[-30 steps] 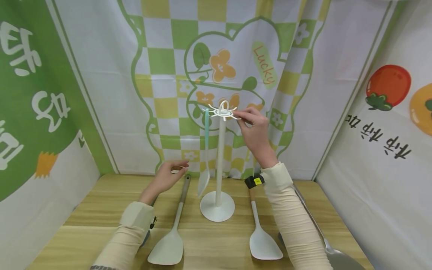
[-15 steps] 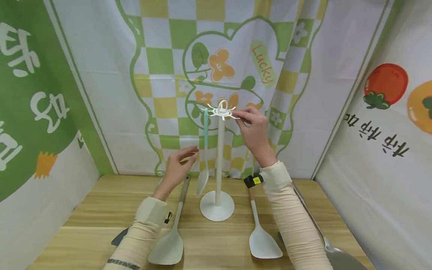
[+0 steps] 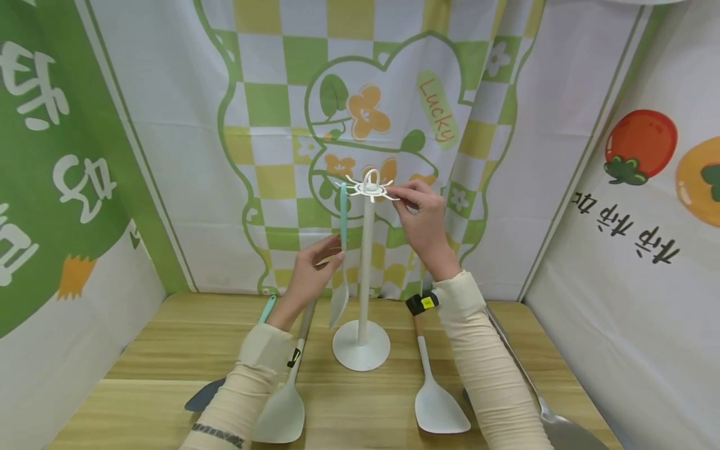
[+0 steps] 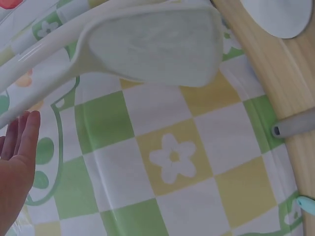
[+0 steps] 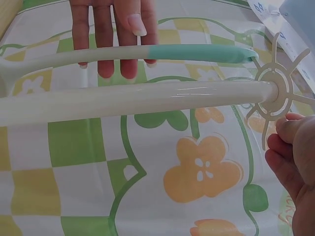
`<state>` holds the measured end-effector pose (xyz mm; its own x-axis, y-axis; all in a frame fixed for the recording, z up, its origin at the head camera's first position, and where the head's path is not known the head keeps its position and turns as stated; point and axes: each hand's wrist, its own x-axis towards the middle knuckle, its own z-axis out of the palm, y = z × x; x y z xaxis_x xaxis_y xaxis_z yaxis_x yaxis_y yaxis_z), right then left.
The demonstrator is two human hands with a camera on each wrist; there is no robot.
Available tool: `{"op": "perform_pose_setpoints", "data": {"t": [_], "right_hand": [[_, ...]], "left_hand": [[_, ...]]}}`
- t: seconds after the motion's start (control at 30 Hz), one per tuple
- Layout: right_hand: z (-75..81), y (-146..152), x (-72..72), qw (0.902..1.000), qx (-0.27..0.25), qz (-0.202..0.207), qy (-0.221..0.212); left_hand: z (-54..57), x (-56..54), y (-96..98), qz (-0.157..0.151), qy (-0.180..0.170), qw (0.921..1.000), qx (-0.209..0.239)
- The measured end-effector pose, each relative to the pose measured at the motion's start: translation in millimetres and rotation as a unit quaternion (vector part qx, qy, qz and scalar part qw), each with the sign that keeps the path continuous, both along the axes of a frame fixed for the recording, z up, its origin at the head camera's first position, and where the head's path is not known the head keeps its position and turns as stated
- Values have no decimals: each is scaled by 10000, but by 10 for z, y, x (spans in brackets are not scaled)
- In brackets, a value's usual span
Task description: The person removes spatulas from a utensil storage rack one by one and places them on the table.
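Observation:
A white utensil rack (image 3: 365,269) stands upright, with a ring of hooks at its top. From a left hook hangs a spatula (image 3: 344,215) with a mint-green handle and a pale, flat blade, which shows large in the left wrist view. My right hand (image 3: 424,215) pinches a hook on the rack's right side between thumb and fingertips. Beside the hanging spatula, my left hand (image 3: 309,272) reaches in at mid-handle. In the right wrist view, the left fingers (image 5: 103,44) extend straight behind the handle, and the thumb stays apart above it.
On the wooden table (image 3: 146,350) lie a grey-handled spatula (image 3: 284,412), a white spatula (image 3: 441,406) and a metal utensil (image 3: 568,431). A mint-handled utensil with a dark head (image 3: 207,395) lies partly under my left arm. A checked curtain (image 3: 270,106) hangs behind.
My left hand has moved up and right, from over the table to the hanging spatula's handle. My right hand keeps its pinch on the rack's hook.

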<state>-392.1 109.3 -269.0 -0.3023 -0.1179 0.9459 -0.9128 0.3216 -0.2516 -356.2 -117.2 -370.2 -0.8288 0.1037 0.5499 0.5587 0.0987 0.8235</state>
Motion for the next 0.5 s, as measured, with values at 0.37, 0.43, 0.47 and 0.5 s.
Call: {"op": "perform_pose_setpoints", "data": {"t": [0.37, 0.43, 0.47, 0.5], "right_hand": [[-8, -3, -2, 9999, -68, 61, -80], [-13, -8, -4, 9999, -98, 86, -86], [-14, -10, -3, 9999, -111, 95, -88], [-14, -12, -2, 9998, -120, 108, -83]], "left_hand": [[33, -47, 120, 31, 225, 9990, 391], [47, -52, 143, 60, 245, 9986, 475], [52, -55, 155, 58, 256, 9982, 532], [59, -58, 168, 48, 265, 9979, 588]]}}
